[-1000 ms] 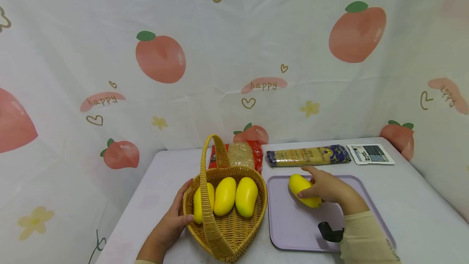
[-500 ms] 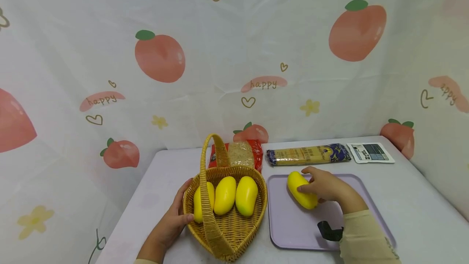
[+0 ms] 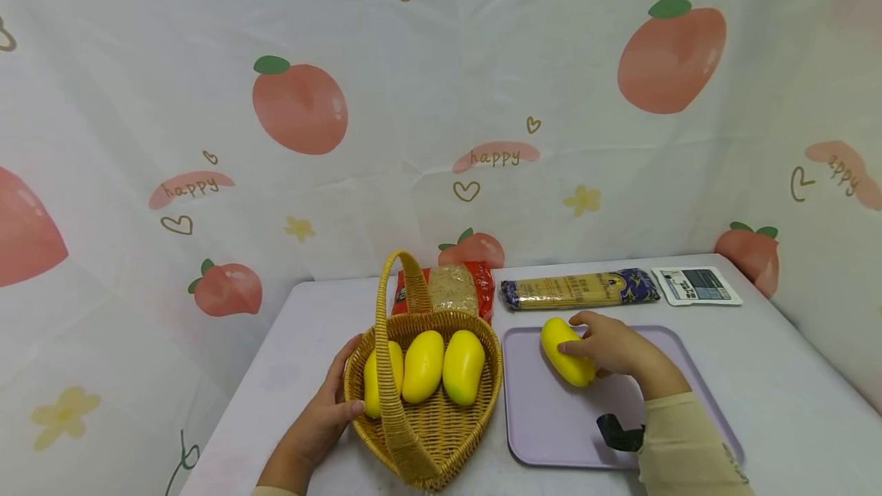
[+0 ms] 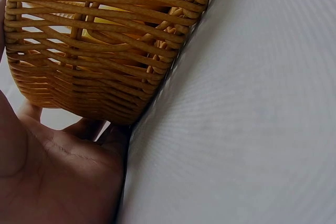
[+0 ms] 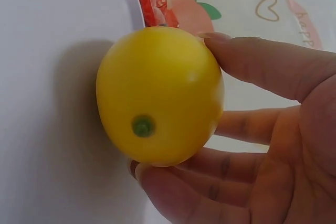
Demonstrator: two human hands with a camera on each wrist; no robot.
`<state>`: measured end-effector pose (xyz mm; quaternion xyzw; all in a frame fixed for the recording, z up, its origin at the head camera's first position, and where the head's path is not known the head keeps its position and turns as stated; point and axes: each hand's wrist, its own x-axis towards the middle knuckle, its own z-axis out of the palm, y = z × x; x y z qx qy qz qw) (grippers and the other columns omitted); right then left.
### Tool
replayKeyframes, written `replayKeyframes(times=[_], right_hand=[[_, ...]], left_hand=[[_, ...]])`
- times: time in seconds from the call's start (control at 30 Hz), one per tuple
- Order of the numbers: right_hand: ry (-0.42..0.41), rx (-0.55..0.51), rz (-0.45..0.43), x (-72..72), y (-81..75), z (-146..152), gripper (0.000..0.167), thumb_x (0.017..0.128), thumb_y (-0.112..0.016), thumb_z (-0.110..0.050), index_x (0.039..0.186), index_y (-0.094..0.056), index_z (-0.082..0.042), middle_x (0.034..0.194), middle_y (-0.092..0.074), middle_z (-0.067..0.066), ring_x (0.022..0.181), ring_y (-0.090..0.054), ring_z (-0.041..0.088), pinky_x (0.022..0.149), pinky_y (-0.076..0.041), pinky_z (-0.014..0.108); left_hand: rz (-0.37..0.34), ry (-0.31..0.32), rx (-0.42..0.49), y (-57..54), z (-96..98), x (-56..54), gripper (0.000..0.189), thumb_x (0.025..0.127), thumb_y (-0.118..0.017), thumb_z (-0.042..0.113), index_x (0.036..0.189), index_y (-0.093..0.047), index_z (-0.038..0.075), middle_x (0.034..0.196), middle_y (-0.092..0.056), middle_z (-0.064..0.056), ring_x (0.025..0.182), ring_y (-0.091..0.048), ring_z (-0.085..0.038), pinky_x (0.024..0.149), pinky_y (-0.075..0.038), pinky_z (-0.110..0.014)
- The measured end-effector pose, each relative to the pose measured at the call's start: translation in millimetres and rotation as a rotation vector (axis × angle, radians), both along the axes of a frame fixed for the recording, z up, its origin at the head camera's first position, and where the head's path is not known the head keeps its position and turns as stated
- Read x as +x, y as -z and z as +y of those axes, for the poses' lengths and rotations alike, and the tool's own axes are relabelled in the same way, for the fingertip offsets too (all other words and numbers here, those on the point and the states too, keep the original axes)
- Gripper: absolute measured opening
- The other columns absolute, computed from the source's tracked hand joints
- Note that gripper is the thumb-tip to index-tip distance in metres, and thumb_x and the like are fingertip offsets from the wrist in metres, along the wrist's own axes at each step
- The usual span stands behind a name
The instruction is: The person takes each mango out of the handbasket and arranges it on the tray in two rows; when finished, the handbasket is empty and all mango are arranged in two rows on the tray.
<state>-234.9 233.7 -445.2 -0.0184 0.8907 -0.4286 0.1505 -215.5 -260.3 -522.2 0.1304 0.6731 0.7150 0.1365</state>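
My right hand (image 3: 609, 343) holds a yellow mango (image 3: 566, 352) over the lilac tray (image 3: 551, 442). In the right wrist view the thumb (image 5: 257, 61) lies on one side of the mango (image 5: 157, 93) and the fingers curl round the other; its green stem end faces the camera. A shadow falls on the tray beside it. My left hand (image 3: 324, 412) grips the left side of a wicker basket (image 3: 441, 435), thumb at the rim. Three mangoes (image 3: 423, 366) lie in the basket, the leftmost partly hidden by the handle. The left wrist view shows the palm (image 4: 68, 171) against the basket wall (image 4: 105, 72).
Behind the basket lies a red packet (image 3: 451, 289) with a clear window. A pack of noodles (image 3: 579, 289) and a white pouch (image 3: 697, 286) lie along the table's back edge. A patterned curtain (image 3: 413, 98) hangs behind the table (image 3: 276, 358). A black wrist mount (image 3: 620, 433) sits at the right sleeve.
The right hand has drawn the mango slightly up and left over the tray and turned it to a steeper slant. The left hand and basket stay put.
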Motion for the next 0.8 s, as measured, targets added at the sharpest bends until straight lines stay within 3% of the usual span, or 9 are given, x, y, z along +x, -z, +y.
replayKeyframes(times=[0.43,0.8], right_hand=[[-0.006,0.038,0.006,0.9,-2.8,2.4,0.072,0.099,-0.079,-0.036,0.148,-0.052,0.009,0.136,-0.060,0.037,0.101,-0.066,0.036,0.071,-0.061,0.047],[-0.059,0.088,0.085,3.9,-12.9,9.5,0.075,0.102,-0.073,-0.049,0.153,-0.053,0.003,0.128,-0.068,0.024,0.112,-0.065,0.041,0.088,-0.057,0.059]], left_hand=[[0.019,0.015,0.005,-1.0,0.3,0.7,0.109,0.093,-0.083,0.019,0.176,-0.013,0.030,0.180,-0.004,-0.006,0.158,-0.021,-0.014,0.116,-0.030,-0.020],[0.018,0.023,0.011,-0.2,-0.1,0.4,0.108,0.093,-0.083,0.019,0.175,-0.014,0.031,0.179,-0.005,-0.006,0.158,-0.022,-0.014,0.116,-0.030,-0.020]])
